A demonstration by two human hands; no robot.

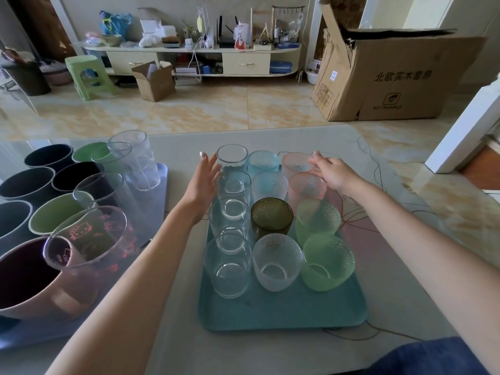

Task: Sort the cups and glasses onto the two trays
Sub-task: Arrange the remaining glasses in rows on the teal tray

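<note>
Left hand point(201, 182): reaching forward with fingers spread, holding nothing, palm just beside the far clear glass point(232, 160).
Right hand point(332, 171): resting its fingers on the far pink glass point(297, 163); whether it is clasping it is unclear.
Teal tray point(281, 309): lying between both arms, carrying three rows of glasses.
Blue tray point(159, 182): sitting left of the left hand, carrying cups.

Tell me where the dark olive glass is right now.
The dark olive glass stands in the middle column of the teal tray, right of centre, between a blue dimpled glass behind and a frosted clear glass in front.
</note>
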